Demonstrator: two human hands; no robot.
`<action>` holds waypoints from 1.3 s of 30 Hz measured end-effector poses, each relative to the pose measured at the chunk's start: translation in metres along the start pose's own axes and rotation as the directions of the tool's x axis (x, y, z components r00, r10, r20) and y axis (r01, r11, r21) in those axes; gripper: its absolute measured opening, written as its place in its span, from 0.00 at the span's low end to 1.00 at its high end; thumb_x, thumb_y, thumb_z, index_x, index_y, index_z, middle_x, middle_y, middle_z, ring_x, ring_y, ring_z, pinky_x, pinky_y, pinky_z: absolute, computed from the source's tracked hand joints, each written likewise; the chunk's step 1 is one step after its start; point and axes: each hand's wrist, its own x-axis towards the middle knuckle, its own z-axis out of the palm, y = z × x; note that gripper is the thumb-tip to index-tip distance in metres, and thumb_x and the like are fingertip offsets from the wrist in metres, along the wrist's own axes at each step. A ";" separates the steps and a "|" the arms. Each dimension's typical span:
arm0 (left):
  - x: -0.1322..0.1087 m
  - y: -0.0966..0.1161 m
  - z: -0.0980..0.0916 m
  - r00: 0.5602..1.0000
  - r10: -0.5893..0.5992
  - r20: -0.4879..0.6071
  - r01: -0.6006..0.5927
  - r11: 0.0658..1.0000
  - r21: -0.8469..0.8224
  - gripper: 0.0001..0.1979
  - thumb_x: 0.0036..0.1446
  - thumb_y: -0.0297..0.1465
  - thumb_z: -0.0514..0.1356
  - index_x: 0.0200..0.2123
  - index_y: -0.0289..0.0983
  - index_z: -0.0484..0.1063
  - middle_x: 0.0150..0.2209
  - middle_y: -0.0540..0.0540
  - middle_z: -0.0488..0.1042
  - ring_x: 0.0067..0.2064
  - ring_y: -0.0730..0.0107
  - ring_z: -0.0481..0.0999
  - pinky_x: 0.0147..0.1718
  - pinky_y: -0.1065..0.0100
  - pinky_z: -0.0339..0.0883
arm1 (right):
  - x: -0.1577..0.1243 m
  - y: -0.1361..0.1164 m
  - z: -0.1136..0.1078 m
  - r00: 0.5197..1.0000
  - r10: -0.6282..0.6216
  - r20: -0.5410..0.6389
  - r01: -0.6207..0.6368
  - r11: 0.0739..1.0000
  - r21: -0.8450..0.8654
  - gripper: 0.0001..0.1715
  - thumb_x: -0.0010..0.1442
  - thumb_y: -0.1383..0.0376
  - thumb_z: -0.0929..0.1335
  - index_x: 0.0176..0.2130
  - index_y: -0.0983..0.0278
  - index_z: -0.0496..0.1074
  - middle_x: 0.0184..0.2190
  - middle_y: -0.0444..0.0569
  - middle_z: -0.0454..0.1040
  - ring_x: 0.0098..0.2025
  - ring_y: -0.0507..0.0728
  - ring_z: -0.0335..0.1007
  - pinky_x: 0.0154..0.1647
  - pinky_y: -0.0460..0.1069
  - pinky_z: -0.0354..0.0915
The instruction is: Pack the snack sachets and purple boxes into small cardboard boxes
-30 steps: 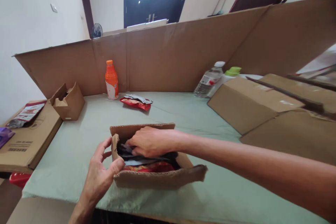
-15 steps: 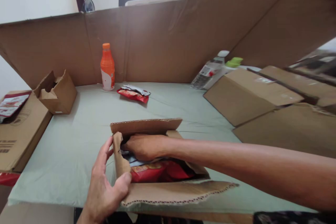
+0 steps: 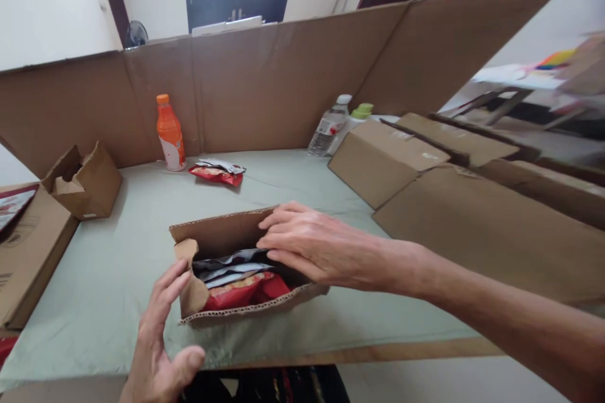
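Observation:
A small open cardboard box (image 3: 222,236) stands near the table's front edge. Inside it lie red and silver snack packets (image 3: 239,277). My right hand (image 3: 316,245) hovers flat over the box's right side, fingers stretched toward the far flap, holding nothing. My left hand (image 3: 158,343) is open at the box's left front corner, fingertips close to the bent side flap, thumb spread apart.
An orange bottle (image 3: 171,134) and a red snack packet (image 3: 216,172) sit at the back by the cardboard wall (image 3: 283,82). A small empty box (image 3: 85,182) is at the left. Water bottles (image 3: 329,126) and large flat cartons (image 3: 425,182) fill the right.
My right hand has come out of the box and now lies flat above it. My left hand has let go of the box's left corner and opened. The front flap has folded up.

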 end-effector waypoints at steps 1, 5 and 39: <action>0.003 0.000 0.001 1.000 0.010 -0.003 -0.010 0.998 0.062 0.29 0.65 0.52 0.58 0.66 0.52 0.62 0.69 0.43 0.64 0.70 0.47 0.62 0.66 0.44 0.62 | -0.007 0.000 0.002 0.996 0.014 -0.091 -0.012 1.000 0.019 0.20 0.71 0.64 0.60 0.45 0.62 0.81 0.47 0.56 0.81 0.55 0.64 0.73 0.61 0.61 0.67; 0.010 0.001 0.003 0.998 0.058 -0.024 -0.051 0.973 0.224 0.20 0.69 0.42 0.58 0.62 0.51 0.67 0.62 0.44 0.73 0.65 0.54 0.70 0.62 0.50 0.69 | -0.034 0.003 0.018 0.949 0.194 -0.250 -0.139 0.965 0.222 0.25 0.73 0.59 0.58 0.52 0.63 0.79 0.58 0.57 0.76 0.60 0.64 0.72 0.62 0.60 0.69; 0.048 -0.058 0.028 0.972 0.094 -0.217 -0.028 0.958 0.286 0.17 0.71 0.36 0.51 0.56 0.48 0.75 0.64 0.47 0.70 0.69 0.54 0.64 0.70 0.42 0.54 | -0.038 0.032 0.084 0.981 -0.051 -0.186 0.053 0.999 0.006 0.40 0.56 0.57 0.74 0.65 0.59 0.68 0.69 0.60 0.62 0.72 0.71 0.51 0.64 0.71 0.57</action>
